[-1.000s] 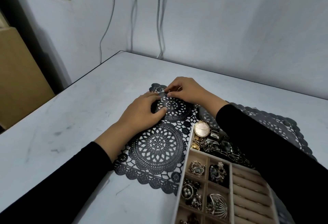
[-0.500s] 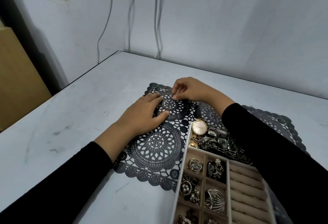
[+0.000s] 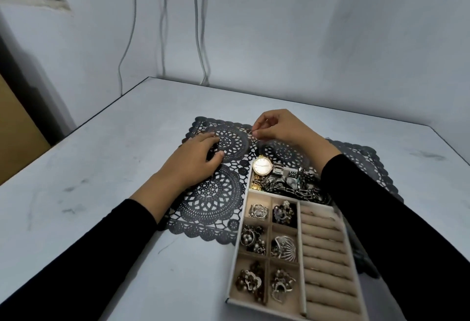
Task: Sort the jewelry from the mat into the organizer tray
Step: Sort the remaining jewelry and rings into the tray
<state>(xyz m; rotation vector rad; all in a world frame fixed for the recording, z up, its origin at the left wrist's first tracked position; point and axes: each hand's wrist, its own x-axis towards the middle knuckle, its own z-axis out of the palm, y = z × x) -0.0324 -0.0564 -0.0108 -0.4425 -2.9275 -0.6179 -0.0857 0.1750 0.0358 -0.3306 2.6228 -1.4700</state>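
Observation:
A dark lace mat (image 3: pixel 211 201) lies on the white table. Over its right half stands the beige organizer tray (image 3: pixel 237 252). Its far compartment holds a gold watch (image 3: pixel 262 166) and tangled chains; small compartments hold rings and brooches; ring rolls (image 3: pixel 323 252) fill the right side. My right hand (image 3: pixel 282 128) pinches a small thin ring (image 3: pixel 251 134) just above the mat's far edge. My left hand (image 3: pixel 193 160) rests palm down on the mat, fingers curled slightly, holding nothing.
The table's left edge (image 3: pixel 76 132) drops off toward a brown cabinet (image 3: pixel 15 127). Cables (image 3: pixel 198 40) hang down the wall behind the table. Bare tabletop (image 3: pixel 89 193) lies left of the mat and beyond it.
My right hand has lifted slightly off the mat with the small ring pinched in it. My left hand stays pressed on the mat. The view shifted a little left.

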